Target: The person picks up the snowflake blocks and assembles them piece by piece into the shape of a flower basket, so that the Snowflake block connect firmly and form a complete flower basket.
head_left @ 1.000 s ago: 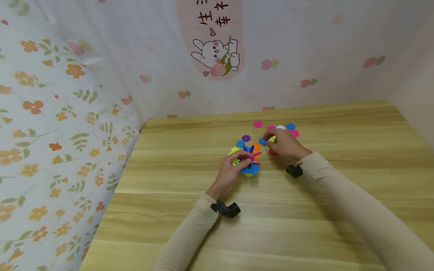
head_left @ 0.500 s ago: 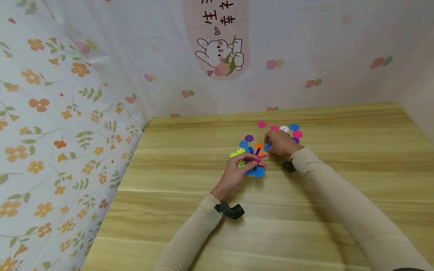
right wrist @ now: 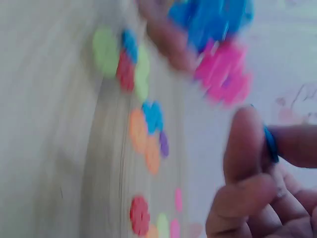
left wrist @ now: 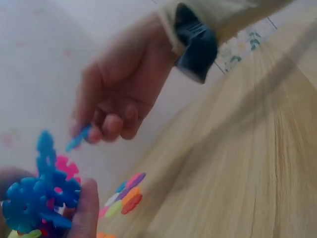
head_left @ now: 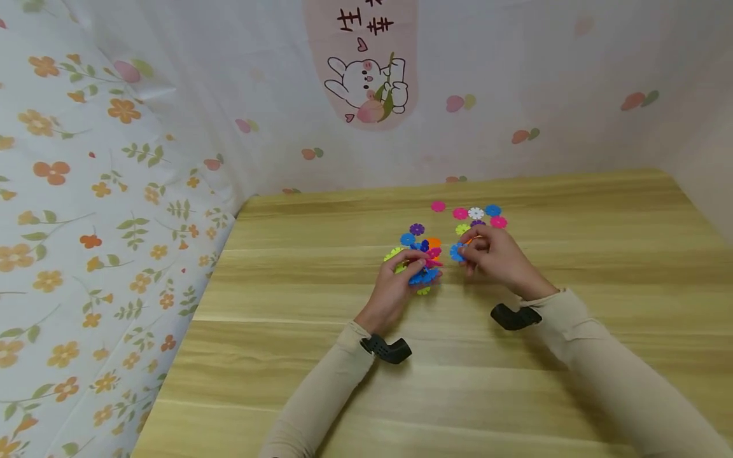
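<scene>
My left hand [head_left: 390,286] grips a cluster of joined snowflake discs, blue and pink ones showing most. In the left wrist view the blue discs [left wrist: 27,203] of this cluster stand at several angles, with a pink disc [left wrist: 67,167] behind them. My right hand [head_left: 495,259] pinches a single blue snowflake disc [head_left: 457,252] between thumb and forefinger, a short way right of the cluster. The right wrist view shows that disc [right wrist: 271,144] edge-on between the fingertips, apart from the pink disc [right wrist: 225,74] of the cluster.
Loose discs lie on the wooden table [head_left: 321,267] around both hands. Behind the right hand are a white disc [head_left: 476,214], a blue disc [head_left: 493,210] and pink ones. A purple disc [head_left: 417,229] lies behind the cluster. A printed cloth [head_left: 275,95] hangs along the table's back edge.
My right hand has lifted from the loose discs with a blue one and drawn back toward me. The left hand has turned its cluster slightly, staying in nearly the same place.
</scene>
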{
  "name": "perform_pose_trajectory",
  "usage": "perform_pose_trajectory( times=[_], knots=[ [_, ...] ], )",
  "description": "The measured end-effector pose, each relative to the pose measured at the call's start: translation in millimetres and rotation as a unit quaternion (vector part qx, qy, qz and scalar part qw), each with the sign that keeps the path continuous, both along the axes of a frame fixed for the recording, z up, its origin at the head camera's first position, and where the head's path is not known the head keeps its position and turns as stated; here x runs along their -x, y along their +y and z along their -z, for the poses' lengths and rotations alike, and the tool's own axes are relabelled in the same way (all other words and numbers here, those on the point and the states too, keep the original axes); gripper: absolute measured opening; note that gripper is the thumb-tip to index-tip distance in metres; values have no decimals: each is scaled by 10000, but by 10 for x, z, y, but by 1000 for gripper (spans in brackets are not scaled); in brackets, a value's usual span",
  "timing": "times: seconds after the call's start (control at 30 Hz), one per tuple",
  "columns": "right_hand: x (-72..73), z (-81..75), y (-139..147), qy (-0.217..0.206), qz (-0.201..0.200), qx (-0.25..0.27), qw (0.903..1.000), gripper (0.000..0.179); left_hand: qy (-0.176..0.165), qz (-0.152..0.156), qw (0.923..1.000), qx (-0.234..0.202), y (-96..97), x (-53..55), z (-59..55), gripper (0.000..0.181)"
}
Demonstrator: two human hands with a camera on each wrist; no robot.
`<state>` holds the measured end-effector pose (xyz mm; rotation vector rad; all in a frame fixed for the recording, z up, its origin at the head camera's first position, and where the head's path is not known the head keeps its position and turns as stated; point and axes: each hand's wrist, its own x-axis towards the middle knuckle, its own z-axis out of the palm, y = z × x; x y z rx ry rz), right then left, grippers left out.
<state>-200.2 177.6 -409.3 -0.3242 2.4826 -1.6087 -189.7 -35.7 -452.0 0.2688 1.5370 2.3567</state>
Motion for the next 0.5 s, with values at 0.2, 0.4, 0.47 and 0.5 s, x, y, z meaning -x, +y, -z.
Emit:
perform_pose_trajectory(
  times=[0.2, 0.4, 0.47, 0.5],
  knots=[
    [-109, -71, -115, 286, 211, 290, 9989, 21, -334, 7, 9969, -713, 25, 9, -38, 22],
    [-137, -57, -163, 694, 378, 116, 9968, 16, -298, 97, 9982, -515, 78, -14, -108, 24],
    [-141, -38, -171, 866, 419, 5, 9954, 15, -247, 46, 9988, -419, 96, -18, -118, 24],
    [-143, -29, -175, 954, 435, -56, 9945, 14, -195, 2, 9992, -345, 103, -23, -122, 24]
  ],
)
